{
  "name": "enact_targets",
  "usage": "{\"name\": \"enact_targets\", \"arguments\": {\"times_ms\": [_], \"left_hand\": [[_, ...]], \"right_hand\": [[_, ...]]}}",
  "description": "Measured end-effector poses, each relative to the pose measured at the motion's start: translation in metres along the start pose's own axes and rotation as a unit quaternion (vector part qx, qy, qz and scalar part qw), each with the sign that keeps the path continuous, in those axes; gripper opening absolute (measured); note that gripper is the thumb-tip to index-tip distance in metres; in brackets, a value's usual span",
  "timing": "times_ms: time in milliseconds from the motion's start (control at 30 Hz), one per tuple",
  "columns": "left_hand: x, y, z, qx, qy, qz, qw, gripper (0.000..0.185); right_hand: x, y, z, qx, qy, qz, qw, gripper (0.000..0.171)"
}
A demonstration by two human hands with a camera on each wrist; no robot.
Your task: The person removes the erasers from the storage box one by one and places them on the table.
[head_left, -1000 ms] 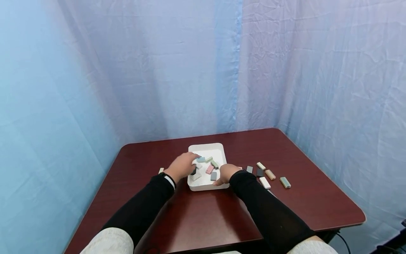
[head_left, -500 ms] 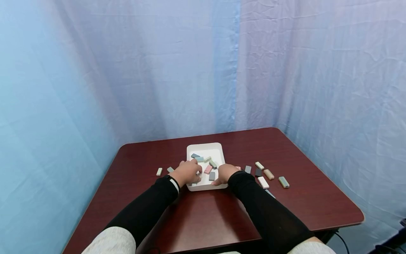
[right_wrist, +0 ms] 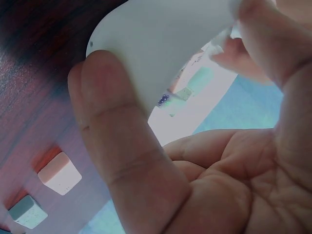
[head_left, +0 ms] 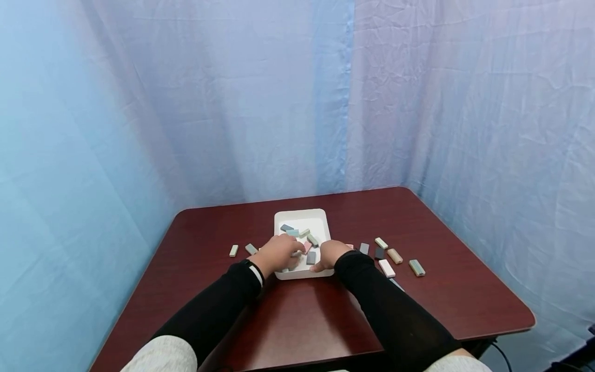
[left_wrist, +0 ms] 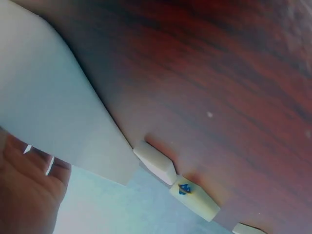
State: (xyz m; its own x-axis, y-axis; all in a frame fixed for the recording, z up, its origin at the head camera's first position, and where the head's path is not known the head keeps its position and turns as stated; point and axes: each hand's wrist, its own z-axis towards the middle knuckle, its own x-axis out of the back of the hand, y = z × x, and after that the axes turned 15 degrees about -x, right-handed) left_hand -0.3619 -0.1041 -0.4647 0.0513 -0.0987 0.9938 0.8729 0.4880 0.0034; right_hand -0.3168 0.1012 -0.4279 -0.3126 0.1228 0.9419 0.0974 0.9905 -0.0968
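A white tray (head_left: 321, 219) sits mid-table and holds several small coloured blocks, among them a dark grey one (head_left: 311, 257). My left hand (head_left: 279, 253) reaches into the tray's near left corner, fingers curled, and seems to pinch a pale block (head_left: 296, 253). My right hand (head_left: 332, 255) grips the tray's near right rim. In the right wrist view the thumb (right_wrist: 117, 141) presses the outside of the tray wall (right_wrist: 161, 44), with the fingers inside. The left wrist view shows the tray wall (left_wrist: 48, 112) from outside.
Several loose blocks lie right of the tray, such as a white one (head_left: 387, 267) and a green one (head_left: 417, 267). Two more blocks (head_left: 233, 251) (head_left: 251, 248) lie to its left. The dark red table (head_left: 302, 315) has a near edge and rounded corners; curtains hang behind.
My left hand drew back from the tray's far part, leaving a blue block there, and now reaches into the near left corner. The right hand kept its grip on the rim.
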Motion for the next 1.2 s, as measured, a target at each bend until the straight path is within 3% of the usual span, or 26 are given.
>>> {"name": "enact_targets", "arguments": {"times_ms": [100,267,500,767,1200], "left_hand": [[0.001,-0.005,-0.002,-0.013,0.055,-0.014,0.9983,0.023],[0.008,-0.016,-0.01,0.01,0.126,-0.026,0.9916,0.021],[0.008,-0.022,-0.028,0.09,0.131,-0.048,0.9861,0.02],[0.014,-0.035,-0.037,0.146,0.163,-0.041,0.975,0.022],[0.021,-0.066,-0.057,0.239,0.151,-0.051,0.9579,0.027]], "right_hand": [[-0.002,0.0,0.002,-0.003,0.001,0.003,1.0,0.052],[0.001,-0.002,-0.006,0.003,0.007,0.015,1.0,0.05],[-0.005,-0.003,-0.017,0.008,0.005,0.034,0.999,0.047],[0.001,-0.003,-0.017,0.005,0.015,0.036,0.999,0.049],[0.003,0.005,-0.006,-0.006,0.022,0.021,1.0,0.046]]}}
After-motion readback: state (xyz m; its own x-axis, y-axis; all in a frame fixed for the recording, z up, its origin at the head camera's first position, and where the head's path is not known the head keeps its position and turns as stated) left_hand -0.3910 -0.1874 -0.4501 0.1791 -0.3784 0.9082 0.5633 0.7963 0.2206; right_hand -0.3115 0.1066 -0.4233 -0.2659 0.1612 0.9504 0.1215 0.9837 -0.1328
